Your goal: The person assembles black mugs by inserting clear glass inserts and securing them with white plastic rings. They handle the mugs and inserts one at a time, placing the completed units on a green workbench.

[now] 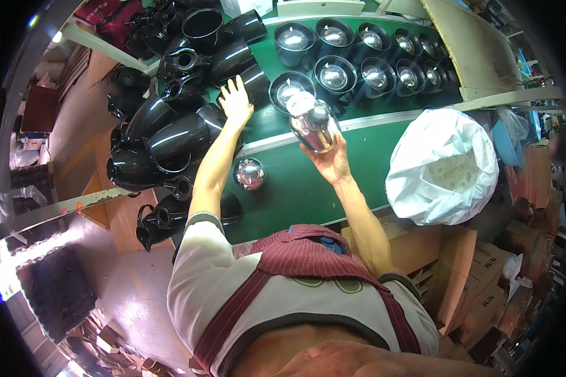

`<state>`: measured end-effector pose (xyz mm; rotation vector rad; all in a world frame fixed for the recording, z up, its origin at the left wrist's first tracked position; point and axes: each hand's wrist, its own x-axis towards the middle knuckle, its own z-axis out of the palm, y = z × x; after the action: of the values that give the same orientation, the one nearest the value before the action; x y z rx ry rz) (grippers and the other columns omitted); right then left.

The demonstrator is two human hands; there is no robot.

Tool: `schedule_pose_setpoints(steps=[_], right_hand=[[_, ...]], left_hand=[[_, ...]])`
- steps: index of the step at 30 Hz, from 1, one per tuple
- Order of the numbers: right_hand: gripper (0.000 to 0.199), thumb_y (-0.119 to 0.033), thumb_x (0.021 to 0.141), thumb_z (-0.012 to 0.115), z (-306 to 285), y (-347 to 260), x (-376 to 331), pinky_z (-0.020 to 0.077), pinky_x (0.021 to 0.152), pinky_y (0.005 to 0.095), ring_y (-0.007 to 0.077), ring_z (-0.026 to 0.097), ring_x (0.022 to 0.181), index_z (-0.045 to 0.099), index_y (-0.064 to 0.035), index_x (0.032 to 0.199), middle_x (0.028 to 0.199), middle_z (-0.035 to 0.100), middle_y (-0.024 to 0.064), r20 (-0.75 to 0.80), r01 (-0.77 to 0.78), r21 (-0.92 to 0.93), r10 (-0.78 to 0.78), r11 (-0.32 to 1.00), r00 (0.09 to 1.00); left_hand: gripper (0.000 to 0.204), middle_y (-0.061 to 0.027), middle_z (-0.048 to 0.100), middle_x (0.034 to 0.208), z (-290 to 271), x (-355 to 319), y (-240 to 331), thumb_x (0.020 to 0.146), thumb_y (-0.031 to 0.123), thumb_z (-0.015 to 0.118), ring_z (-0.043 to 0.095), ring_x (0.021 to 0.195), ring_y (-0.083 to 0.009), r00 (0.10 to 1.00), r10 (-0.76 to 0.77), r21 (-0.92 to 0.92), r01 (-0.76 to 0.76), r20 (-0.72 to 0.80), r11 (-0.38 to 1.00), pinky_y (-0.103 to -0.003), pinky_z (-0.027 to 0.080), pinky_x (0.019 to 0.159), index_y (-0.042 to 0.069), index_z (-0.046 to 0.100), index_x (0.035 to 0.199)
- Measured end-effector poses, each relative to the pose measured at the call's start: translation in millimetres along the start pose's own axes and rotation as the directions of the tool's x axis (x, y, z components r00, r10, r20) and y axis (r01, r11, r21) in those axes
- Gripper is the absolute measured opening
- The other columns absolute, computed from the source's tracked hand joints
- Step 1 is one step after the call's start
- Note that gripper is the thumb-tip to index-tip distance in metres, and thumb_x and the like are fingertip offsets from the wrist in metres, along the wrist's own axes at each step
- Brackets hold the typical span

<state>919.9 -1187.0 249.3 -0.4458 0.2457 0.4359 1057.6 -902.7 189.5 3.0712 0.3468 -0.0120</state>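
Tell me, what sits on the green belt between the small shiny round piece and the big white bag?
In the head view, only bare green belt and the person's right forearm lie between the shiny round piece and the white bag.

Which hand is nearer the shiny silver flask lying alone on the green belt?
Left. The lone silver flask lies just beside the left forearm, though the left hand reaches up to the black shells. The right hand holds another silver flask, farther right.

Head camera looks steeply down over green bench (295,188).
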Motion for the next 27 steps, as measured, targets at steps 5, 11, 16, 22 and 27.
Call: schedule_pose_setpoints(steps=[5, 11, 16, 22, 27], right_hand=[[0.06, -0.043, 0.089, 0.072, 6.3, 0.6, 38.7, 0.0529, 0.104, 0.0525, 0.0296, 0.058, 0.124, 0.051, -0.0129, 0.137, 0.139, 0.056, 0.0101, 0.002, -0.024, -0.01, 0.024, 1.0, 1.0], [0.063, -0.044, 0.09, 0.071, 7.4, 1.4, 30.3, 0.0526, 0.104, 0.0517, 0.0286, 0.057, 0.126, 0.048, -0.012, 0.139, 0.138, 0.057, 0.0098, 0.002, -0.034, -0.027, 0.034, 0.999, 0.999], [0.061, -0.044, 0.092, 0.067, 7.0, -4.3, -1.5, 0.0516, 0.105, 0.0532, 0.0283, 0.054, 0.129, 0.047, -0.0165, 0.142, 0.141, 0.055, 0.0074, 0.015, 0.026, -0.013, -0.026, 1.0, 1.0], [0.063, -0.048, 0.094, 0.062, -0.5, -9.9, -54.4, 0.0473, 0.108, 0.0542, 0.0289, 0.055, 0.129, 0.044, -0.0142, 0.145, 0.143, 0.054, 0.0101, -0.008, 0.095, -0.089, -0.096, 0.991, 0.995], [0.08, -0.049, 0.088, 0.07, 16.0, -1.6, -103.9, 0.0432, 0.111, 0.0476, 0.0275, 0.054, 0.13, 0.04, -0.0034, 0.147, 0.143, 0.053, 0.0126, 0.068, 0.05, -0.243, -0.034, 0.969, 0.997]], left_hand=[[0.083, -0.0169, 0.05, 0.138, -6.2, 10.7, -40.8, 0.071, 0.021, 0.086, 0.052, 0.124, -0.037, 0.966, 0.175, -0.214, -0.215, -0.188, 0.953, -0.045, 0.051, 0.097, 0.012, 0.046, 0.143], [0.04, -0.0156, 0.066, 0.09, -21.0, 22.2, -90.6, 0.066, 0.021, 0.089, 0.065, 0.089, -0.0349, 0.988, 0.101, -0.42, -0.142, -0.119, 0.896, -0.043, 0.051, 0.08, 0.004, 0.064, 0.092], [0.043, -0.0155, 0.065, 0.087, -98.7, 15.6, -92.3, 0.063, 0.02, 0.089, 0.066, 0.082, -0.0335, 0.931, 0.182, -0.425, -0.31, -0.317, 0.85, -0.041, 0.051, 0.076, 0.001, 0.067, 0.095], [0.027, -0.0119, 0.06, 0.084, -268.2, -96.4, -62.2, 0.068, 0.009, 0.08, 0.064, 0.082, -0.0331, 0.741, 0.625, -0.2, -0.669, -0.243, 0.716, -0.039, 0.051, 0.069, 0.003, 0.063, 0.089], [0.009, -0.0038, 0.057, 0.087, -311.1, -214.1, 21.4, 0.077, 0.009, 0.065, 0.062, 0.089, -0.0228, 0.432, 0.893, 0.159, -0.88, -0.129, 0.448, -0.037, 0.05, 0.076, 0.011, 0.061, 0.085]])
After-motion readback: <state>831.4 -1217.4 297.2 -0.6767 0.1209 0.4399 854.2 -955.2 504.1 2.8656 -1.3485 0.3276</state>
